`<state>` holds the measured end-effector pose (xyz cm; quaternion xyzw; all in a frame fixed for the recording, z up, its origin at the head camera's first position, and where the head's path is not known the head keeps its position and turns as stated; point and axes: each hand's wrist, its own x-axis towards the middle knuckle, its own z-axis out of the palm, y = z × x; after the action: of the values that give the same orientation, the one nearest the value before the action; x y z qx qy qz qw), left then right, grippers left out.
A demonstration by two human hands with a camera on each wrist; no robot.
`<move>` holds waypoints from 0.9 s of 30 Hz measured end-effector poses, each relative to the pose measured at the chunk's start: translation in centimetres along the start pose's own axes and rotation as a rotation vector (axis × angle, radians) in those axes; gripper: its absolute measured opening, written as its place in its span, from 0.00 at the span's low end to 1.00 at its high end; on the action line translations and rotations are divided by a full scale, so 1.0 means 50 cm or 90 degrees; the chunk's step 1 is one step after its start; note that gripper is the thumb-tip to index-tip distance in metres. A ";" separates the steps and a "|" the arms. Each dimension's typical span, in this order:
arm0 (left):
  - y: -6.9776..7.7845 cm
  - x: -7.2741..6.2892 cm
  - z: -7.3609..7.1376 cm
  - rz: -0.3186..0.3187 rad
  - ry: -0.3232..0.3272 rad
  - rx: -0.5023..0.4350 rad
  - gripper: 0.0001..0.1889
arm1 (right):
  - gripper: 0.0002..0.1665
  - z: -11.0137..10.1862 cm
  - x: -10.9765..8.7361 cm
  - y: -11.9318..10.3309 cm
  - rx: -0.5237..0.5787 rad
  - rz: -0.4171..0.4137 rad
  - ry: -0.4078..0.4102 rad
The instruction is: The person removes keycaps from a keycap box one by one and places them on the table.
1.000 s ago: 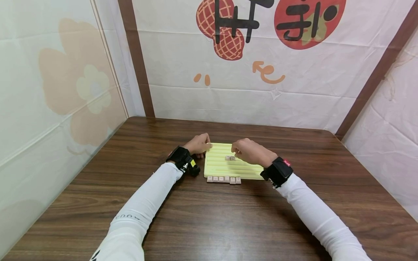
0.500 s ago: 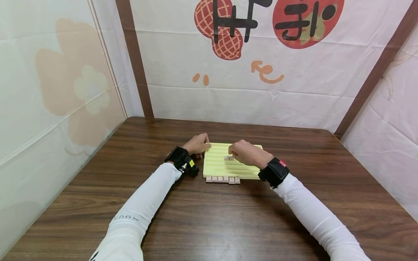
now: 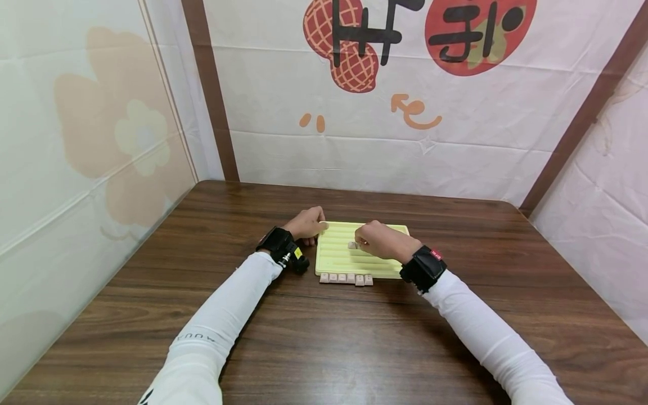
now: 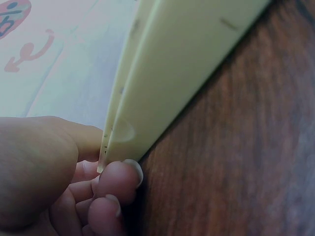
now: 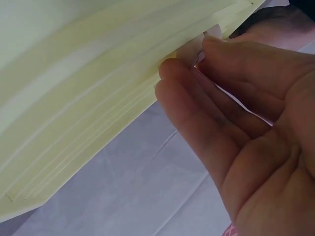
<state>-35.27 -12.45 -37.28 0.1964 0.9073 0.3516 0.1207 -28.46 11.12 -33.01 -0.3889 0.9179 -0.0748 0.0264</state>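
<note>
A pale yellow ridged tray [image 3: 336, 263] lies on the table. At its far left corner my left hand [image 3: 305, 224] grips the edge, and in the left wrist view the fingertips [image 4: 118, 179] curl against the tray's side wall [image 4: 152, 83]. Over the tray's middle, my right hand [image 3: 387, 241] pinches a small pale keycap [image 5: 188, 51] between thumb and fingers, close against a ridge. Directly left of those fingers, another keycap [image 3: 351, 245] sits on the tray. The pinched keycap is mostly hidden in the head view.
Several beige keycaps [image 3: 342, 278] stand in a row along the tray's near edge, two of them slightly nearer to me. Brown wood-grain tabletop [image 3: 324, 343] surrounds the tray. Printed white cloth [image 3: 273, 157] hangs behind and at both sides.
My right hand has shifted slightly left and nearer, and its fingers now cover more of the right-hand keycap on the tray. The left hand keeps its grip on the corner.
</note>
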 end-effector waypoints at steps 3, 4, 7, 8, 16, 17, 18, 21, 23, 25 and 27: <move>-0.001 0.003 0.000 -0.002 -0.001 0.002 0.09 | 0.10 0.000 0.000 0.001 0.003 0.002 -0.001; -0.001 0.004 -0.001 -0.002 -0.001 0.002 0.09 | 0.09 0.001 0.001 0.001 0.001 0.003 -0.002; -0.004 0.006 -0.001 -0.002 0.000 0.004 0.09 | 0.07 0.002 0.002 0.002 -0.005 0.004 -0.007; -0.004 0.007 0.000 -0.002 0.000 0.004 0.09 | 0.06 0.003 0.002 0.003 -0.005 0.005 -0.009; -0.011 0.012 0.004 -0.007 -0.001 -0.007 0.09 | 0.09 0.019 0.007 0.009 -0.010 0.007 0.010; -0.011 0.013 0.004 -0.009 -0.001 -0.008 0.09 | 0.09 0.021 0.008 0.010 -0.013 0.006 0.012; -0.012 0.012 0.005 -0.009 -0.001 -0.009 0.09 | 0.08 0.023 0.009 0.011 -0.012 0.007 0.013; -0.009 0.009 0.005 -0.006 -0.003 -0.012 0.09 | 0.08 0.024 0.010 0.015 -0.010 0.008 0.014; -0.006 0.005 0.004 -0.002 -0.001 -0.010 0.09 | 0.12 0.023 0.011 0.017 -0.008 0.002 0.017; -0.004 0.003 0.003 -0.001 -0.001 -0.010 0.09 | 0.16 0.021 0.011 0.021 -0.007 0.000 0.020; -0.005 0.004 0.002 -0.004 0.000 -0.011 0.09 | 0.18 0.020 0.012 0.024 -0.007 -0.003 0.023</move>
<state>-35.49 -12.47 -37.54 0.1923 0.9049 0.3590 0.1234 -29.60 11.39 -34.19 -0.3901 0.9176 -0.0766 0.0074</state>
